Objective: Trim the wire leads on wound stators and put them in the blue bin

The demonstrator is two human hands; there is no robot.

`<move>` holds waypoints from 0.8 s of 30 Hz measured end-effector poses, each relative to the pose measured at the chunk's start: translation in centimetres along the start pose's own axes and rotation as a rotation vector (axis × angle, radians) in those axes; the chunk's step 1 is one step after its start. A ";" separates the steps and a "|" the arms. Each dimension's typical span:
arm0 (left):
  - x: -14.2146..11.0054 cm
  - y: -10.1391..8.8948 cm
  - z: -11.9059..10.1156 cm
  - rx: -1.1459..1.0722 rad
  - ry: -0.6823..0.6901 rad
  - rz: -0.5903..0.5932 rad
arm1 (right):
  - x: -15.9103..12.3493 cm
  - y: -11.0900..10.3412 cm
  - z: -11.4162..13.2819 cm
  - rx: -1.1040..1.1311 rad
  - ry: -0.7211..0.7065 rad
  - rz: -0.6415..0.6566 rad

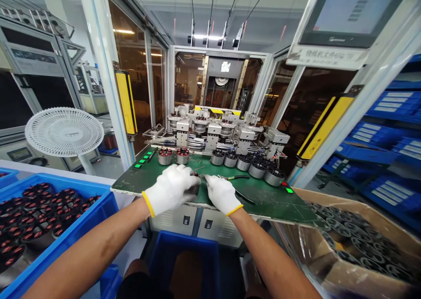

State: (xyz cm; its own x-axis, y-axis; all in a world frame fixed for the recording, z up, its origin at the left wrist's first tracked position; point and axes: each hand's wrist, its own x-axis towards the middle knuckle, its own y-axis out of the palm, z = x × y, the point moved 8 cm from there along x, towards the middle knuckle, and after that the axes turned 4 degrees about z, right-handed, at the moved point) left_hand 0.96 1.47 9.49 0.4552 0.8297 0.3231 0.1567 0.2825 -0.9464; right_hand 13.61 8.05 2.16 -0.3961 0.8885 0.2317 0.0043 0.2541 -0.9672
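Both my hands wear white gloves with yellow cuffs and meet over the green work table (263,198). My left hand (171,188) is closed around a dark round part that is mostly hidden under its fingers. My right hand (221,193) is closed on a thin metal tool whose tip points at that part. A pair of green-handled pliers (235,177) lies just behind my right hand. Two wound stators with red copper coils (173,156) stand behind my left hand. A row of bare dark stator cores (245,163) stands to the right of them.
A winding machine with metal fixtures (217,130) fills the back of the table. A blue bin of wound stators (36,220) sits at my left, a cardboard box of bare cores (355,242) at my right. A white fan (64,132), yellow light curtains (126,101) and a screen (351,9) surround the station.
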 end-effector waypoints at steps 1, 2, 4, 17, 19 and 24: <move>-0.3 0.0 -0.2 -0.030 0.031 -0.035 | 0.1 0.0 0.1 -0.014 0.002 -0.008; -0.6 0.0 0.6 -0.096 -0.015 -0.092 | 0.1 0.0 0.1 -0.027 0.001 -0.017; -1.6 0.6 4.5 -0.310 -0.282 -0.223 | 0.2 0.1 0.1 -0.049 -0.005 -0.028; -0.4 -5.1 6.1 -0.046 -0.184 -0.206 | 0.2 0.2 0.4 -0.132 -0.012 -0.026; 1.8 -2.9 1.5 0.049 0.184 0.081 | 0.1 0.0 0.7 -0.153 -0.006 -0.022; 3.9 3.2 1.1 -0.011 0.134 0.420 | -1.3 -1.4 1.0 -0.247 -0.051 -0.025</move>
State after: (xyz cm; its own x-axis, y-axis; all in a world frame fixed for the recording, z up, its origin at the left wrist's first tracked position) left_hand 2.32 6.14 7.72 0.5907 0.8017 -0.0915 -0.0571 -0.0716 -0.9958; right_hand 13.18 6.19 3.09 -0.4450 0.8619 0.2432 0.2157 0.3667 -0.9050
